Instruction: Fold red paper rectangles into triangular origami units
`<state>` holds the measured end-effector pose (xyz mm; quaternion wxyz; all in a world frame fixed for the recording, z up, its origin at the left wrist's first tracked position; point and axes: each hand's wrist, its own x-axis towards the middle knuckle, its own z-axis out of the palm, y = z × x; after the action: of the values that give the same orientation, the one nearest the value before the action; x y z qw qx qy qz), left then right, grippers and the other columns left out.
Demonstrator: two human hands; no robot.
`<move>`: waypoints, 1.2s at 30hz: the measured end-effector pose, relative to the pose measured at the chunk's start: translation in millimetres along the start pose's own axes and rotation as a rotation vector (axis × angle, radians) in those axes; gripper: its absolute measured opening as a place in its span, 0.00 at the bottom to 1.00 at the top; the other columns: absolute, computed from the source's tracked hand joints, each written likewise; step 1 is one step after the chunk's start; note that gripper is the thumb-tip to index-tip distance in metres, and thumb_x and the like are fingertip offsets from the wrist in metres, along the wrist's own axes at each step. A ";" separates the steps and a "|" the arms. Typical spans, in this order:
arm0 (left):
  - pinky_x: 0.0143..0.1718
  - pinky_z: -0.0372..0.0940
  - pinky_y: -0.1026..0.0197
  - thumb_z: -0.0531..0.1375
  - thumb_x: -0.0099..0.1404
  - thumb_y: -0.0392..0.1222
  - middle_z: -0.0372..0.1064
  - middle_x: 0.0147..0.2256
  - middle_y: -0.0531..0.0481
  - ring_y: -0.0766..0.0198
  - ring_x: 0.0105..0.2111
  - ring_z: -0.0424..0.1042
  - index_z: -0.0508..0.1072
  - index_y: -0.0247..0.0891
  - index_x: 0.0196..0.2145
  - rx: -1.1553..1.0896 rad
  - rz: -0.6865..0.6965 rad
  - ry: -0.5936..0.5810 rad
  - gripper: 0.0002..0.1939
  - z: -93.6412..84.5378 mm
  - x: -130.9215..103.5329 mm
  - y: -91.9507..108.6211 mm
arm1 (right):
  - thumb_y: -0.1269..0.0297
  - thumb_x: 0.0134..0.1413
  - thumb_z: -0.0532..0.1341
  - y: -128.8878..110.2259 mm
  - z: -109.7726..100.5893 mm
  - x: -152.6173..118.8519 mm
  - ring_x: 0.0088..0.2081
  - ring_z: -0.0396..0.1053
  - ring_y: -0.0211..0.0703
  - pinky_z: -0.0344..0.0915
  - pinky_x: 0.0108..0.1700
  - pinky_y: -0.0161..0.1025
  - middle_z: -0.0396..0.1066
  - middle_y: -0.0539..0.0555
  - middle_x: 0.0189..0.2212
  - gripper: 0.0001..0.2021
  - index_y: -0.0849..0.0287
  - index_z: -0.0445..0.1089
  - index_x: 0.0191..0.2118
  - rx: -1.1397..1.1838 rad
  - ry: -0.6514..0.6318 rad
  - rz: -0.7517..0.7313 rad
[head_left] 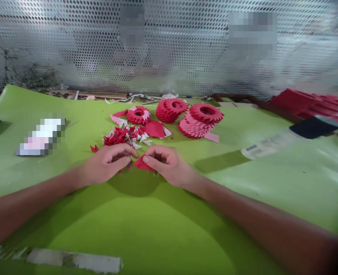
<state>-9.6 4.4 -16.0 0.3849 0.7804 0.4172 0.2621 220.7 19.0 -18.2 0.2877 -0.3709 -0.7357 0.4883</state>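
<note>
A small folded piece of red paper [142, 163] is pinched between the thumb and fingers of my right hand [171, 165]. Just left of it, my left hand [107, 163] has its fingers curved and a little apart, its fingertips near the paper's left corner and nothing visible in them. Behind my left hand lies a loose heap of red and white folded paper triangles [119, 136]. Beyond my right hand, flat red paper pieces [154, 129] rest beside the heap.
Behind stand a low red-and-pink paper ring [138, 114], a taller red one [171, 110] and a pink-and-red one [200, 121]. A blurred-out phone-like object [41, 137] lies left, a clear bottle with a dark band [268, 143] right. A perforated metal sheet [169, 57] closes the back.
</note>
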 end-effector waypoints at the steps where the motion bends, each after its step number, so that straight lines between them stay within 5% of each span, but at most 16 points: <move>1: 0.24 0.66 0.66 0.54 0.70 0.39 0.76 0.36 0.46 0.65 0.28 0.73 0.72 0.36 0.48 0.034 0.055 0.044 0.12 -0.3 -0.2 -2.8 | 0.55 0.62 0.61 1.4 -0.3 0.5 0.22 0.61 0.33 0.56 0.22 0.31 0.67 0.48 0.23 0.13 0.60 0.70 0.33 0.016 0.005 0.011; 4: 0.26 0.68 0.67 0.58 0.66 0.32 0.75 0.44 0.45 0.67 0.29 0.73 0.71 0.37 0.52 0.222 0.323 0.134 0.16 -0.3 -0.9 -8.2 | 0.55 0.62 0.61 2.7 -0.3 1.6 0.22 0.62 0.34 0.57 0.22 0.32 0.68 0.48 0.23 0.13 0.60 0.71 0.33 0.039 -0.019 0.027; 9: 0.35 0.70 0.65 0.57 0.73 0.36 0.78 0.39 0.49 0.65 0.35 0.76 0.74 0.38 0.41 0.522 0.683 0.165 0.05 1.5 -2.3 -3.8 | 0.60 0.61 0.61 -2.8 2.0 0.5 0.25 0.65 0.34 0.60 0.27 0.32 0.69 0.48 0.24 0.10 0.61 0.69 0.32 0.025 -0.124 0.010; 18: 0.23 0.66 0.70 0.58 0.74 0.45 0.77 0.28 0.51 0.70 0.23 0.73 0.75 0.36 0.35 0.341 0.452 0.262 0.12 0.7 -2.7 2.7 | 0.59 0.64 0.59 -4.9 0.6 -3.6 0.21 0.61 0.34 0.54 0.21 0.32 0.68 0.48 0.23 0.10 0.60 0.70 0.34 -0.060 -0.129 -0.090; 24: 0.24 0.67 0.65 0.51 0.75 0.52 0.78 0.34 0.44 0.63 0.29 0.75 0.74 0.33 0.43 0.353 0.304 0.142 0.20 0.5 -1.1 -0.5 | 0.60 0.64 0.58 -4.5 2.8 -4.8 0.22 0.63 0.34 0.56 0.22 0.32 0.69 0.48 0.23 0.11 0.60 0.70 0.32 -0.082 -0.122 -0.136; 30: 0.32 0.69 0.59 0.45 0.78 0.48 0.76 0.35 0.44 0.60 0.33 0.74 0.75 0.33 0.39 0.479 0.347 0.006 0.23 -0.1 -0.3 0.7 | 0.57 0.65 0.58 -5.4 2.0 -6.0 0.21 0.62 0.33 0.55 0.21 0.31 0.68 0.48 0.22 0.13 0.60 0.69 0.32 -0.062 -0.145 -0.098; 36: 0.33 0.69 0.60 0.50 0.75 0.41 0.77 0.32 0.47 0.61 0.31 0.75 0.77 0.35 0.36 0.545 0.423 0.061 0.18 3.3 0.1 -3.0 | 0.49 0.68 0.56 -5.5 1.7 -5.8 0.25 0.67 0.35 0.63 0.27 0.33 0.71 0.51 0.26 0.20 0.60 0.70 0.33 0.087 -0.143 -0.087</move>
<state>-8.5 4.3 -20.3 0.0869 0.9155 0.3120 0.2385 221.2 12.0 -14.1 0.2710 -0.2901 -0.7480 0.5320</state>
